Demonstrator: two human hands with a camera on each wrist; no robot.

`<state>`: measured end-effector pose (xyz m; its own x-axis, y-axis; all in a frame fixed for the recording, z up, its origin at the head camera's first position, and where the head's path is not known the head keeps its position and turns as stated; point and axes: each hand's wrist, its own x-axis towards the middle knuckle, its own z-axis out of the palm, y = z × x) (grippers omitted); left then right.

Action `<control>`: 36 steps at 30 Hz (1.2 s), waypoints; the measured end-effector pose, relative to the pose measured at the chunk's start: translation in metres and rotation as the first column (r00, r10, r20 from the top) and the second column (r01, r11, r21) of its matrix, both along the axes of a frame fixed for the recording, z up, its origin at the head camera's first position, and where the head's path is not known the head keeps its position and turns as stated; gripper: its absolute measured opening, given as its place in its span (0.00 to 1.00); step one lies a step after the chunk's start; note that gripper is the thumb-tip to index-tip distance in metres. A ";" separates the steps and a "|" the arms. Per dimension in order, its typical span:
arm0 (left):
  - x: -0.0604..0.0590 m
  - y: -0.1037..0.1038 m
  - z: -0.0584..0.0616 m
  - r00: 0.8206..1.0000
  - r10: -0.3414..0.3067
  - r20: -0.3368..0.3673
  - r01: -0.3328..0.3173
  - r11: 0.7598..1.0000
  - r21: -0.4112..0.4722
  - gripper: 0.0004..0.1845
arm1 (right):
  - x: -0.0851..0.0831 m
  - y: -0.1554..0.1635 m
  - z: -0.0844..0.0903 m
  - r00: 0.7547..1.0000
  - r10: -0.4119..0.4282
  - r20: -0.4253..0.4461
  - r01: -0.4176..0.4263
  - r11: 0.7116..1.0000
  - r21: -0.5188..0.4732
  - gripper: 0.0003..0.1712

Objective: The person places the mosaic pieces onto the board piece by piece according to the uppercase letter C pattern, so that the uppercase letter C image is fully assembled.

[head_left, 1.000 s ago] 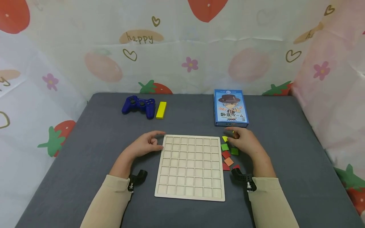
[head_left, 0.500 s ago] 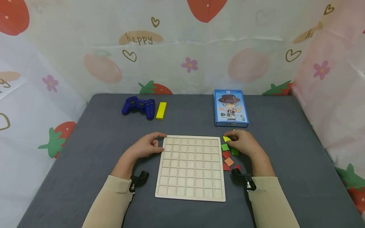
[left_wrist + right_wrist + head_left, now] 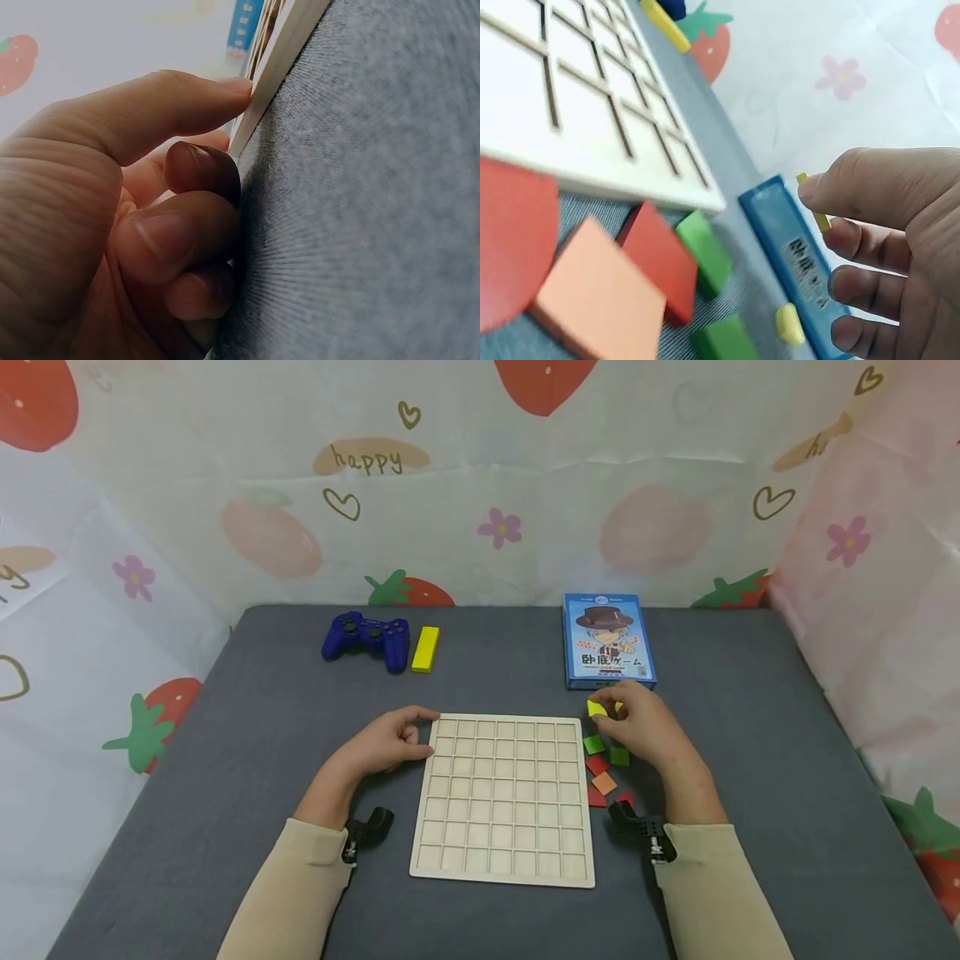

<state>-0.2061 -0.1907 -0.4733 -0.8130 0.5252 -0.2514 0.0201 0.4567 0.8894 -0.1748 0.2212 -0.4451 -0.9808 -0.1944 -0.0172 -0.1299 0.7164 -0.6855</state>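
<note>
A pale wooden grid board (image 3: 501, 877) lies flat on the table. At its far left corner rests my left hand (image 3: 378, 743), thumb and index finger touching the edge, the other fingers curled in. In the left wrist view, the thumb (image 3: 180, 105) meets the board's side. Beyond the board's right edge, my right hand (image 3: 637, 722) pinches a small yellow tile (image 3: 815, 202) between thumb and index finger, raised off the table. Below it lie green tiles (image 3: 705, 251), red tiles (image 3: 656, 259) and an orange tile (image 3: 604, 292). Another yellow piece (image 3: 789, 324) is under the hand.
A blue card-game box (image 3: 609, 643) lies just beyond my right hand. At the back left are a dark blue game controller (image 3: 366, 639) and a yellow block (image 3: 425, 649). A patterned cloth (image 3: 555, 485) hangs behind the grey table (image 3: 495, 643).
My right hand has closed thumb and index finger on the yellow tile and lifted it slightly away, toward the box. The left hand stays at the board's corner.
</note>
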 end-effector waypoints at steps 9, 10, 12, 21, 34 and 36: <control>0.001 0.000 0.003 1.000 -0.014 -0.003 0.014 1.000 -0.002 0.31 | 0.008 -0.011 0.021 0.999 0.019 -0.048 -0.018 1.000 0.020 0.17; 0.001 0.000 0.003 1.000 -0.015 -0.005 0.015 1.000 -0.004 0.31 | 0.009 -0.013 0.024 0.998 0.026 -0.051 -0.025 1.000 0.019 0.17; 0.001 0.000 0.003 1.000 -0.013 -0.005 0.013 1.000 -0.007 0.30 | 0.011 -0.016 0.029 0.998 0.040 -0.058 -0.039 0.999 0.011 0.16; 0.002 0.001 0.004 1.000 -0.007 -0.012 0.007 1.000 -0.030 0.30 | 0.018 -0.037 0.041 0.989 0.106 -0.101 -0.108 0.994 -0.012 0.17; 0.002 0.001 0.004 1.000 0.003 -0.004 -0.003 0.999 -0.033 0.30 | 0.021 -0.064 0.034 0.982 0.160 -0.101 -0.158 0.987 0.025 0.15; 0.002 0.001 0.004 1.000 0.005 -0.004 -0.005 0.999 -0.034 0.30 | 0.021 -0.067 0.032 0.979 0.172 -0.107 -0.168 0.985 0.049 0.15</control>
